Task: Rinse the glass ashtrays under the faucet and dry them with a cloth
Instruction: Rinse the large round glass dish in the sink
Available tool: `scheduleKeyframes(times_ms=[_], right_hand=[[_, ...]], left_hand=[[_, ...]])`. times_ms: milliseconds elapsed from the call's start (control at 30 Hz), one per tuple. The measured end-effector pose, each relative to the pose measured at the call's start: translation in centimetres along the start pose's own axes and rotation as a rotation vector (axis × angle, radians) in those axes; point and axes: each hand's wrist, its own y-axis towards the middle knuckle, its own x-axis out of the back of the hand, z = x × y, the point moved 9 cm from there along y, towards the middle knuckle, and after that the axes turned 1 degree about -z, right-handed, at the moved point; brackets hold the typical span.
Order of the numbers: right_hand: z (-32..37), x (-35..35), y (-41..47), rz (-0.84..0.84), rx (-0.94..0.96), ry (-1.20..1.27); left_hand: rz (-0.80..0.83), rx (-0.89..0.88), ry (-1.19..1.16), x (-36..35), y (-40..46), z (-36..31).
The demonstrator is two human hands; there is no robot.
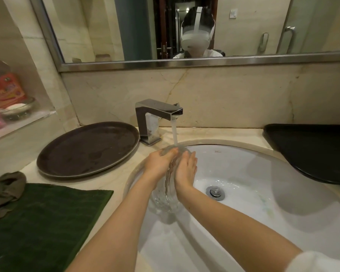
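On the counter's near left a green towel (pixel 43 222) and grey cloth (pixel 6 191) wait for drying, while over the sink (pixel 263 173) the left hand (pixel 159 163) and right hand (pixel 185 170) clasp a glass ashtray (pixel 168 185) on edge so the faucet (pixel 157 118) stream sheets across it.

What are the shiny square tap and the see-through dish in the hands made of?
Shiny square tap: looks like polished chrome metal, with mirror-like reflections. See-through dish: probably clear glass, since the white sink basin shows through it.
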Motion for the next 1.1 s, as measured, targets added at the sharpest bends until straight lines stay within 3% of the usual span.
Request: scheduleKeyframes(times_ms=[133, 200, 233, 367, 433, 500, 567, 633, 833, 967, 1100], right_hand=[[-5.3, 0.3, -1.3, 0.039, -0.276, 0.052], [-5.4, -0.2, -1.6, 0.073, -0.32, 0.053], [-3.9, -0.3, -1.3, 0.068, -0.234, 0.034], [7.8, 0.0, -0.4, 0.141, 0.512, -0.309], [9.7, -0.8, -0.8, 0.308, 0.611, -0.553], [9.6, -0.8, -0.4, 0.435, 0.609, -0.671], [9.2, -0.4, 0.1, 0.447, 0.588, -0.749], [9.1, 0.7, 1.0, 0.359, 0.562, -0.767], [7.4, 5.1, 3.2, 0.117, 0.397, -0.795], [6.7, 5.2, 3.0, 0.32, 0.444, -0.814], [6.0, 5.3, 2.2, 0.529, 0.332, -0.564]], left_hand=[[-0.024, 0.006, 0.023, 0.0, 0.0, 0.1], [-0.069, 0.032, 0.031, 0.3, 0.2, 0.2], [-0.086, 0.046, 0.035, 0.5, 0.3, 0.3], [-0.09, 0.081, 0.05, 0.6, 0.5, 0.5], [-0.066, 0.068, 0.052, 0.5, 0.8, 0.5], [-0.054, 0.067, 0.074, 0.4, 0.7, 0.3], [-0.079, 0.045, 0.115, 0.6, 0.7, 0.1], [-0.104, 0.003, 0.157, 0.5, 0.4, -0.3], [0.032, -0.062, 0.219, -1.7, 0.4, 0.2], [0.042, -0.004, 0.179, -1.9, 0.5, 0.9], [0.056, 0.065, 0.08, -1.9, 0.5, 1.3]])
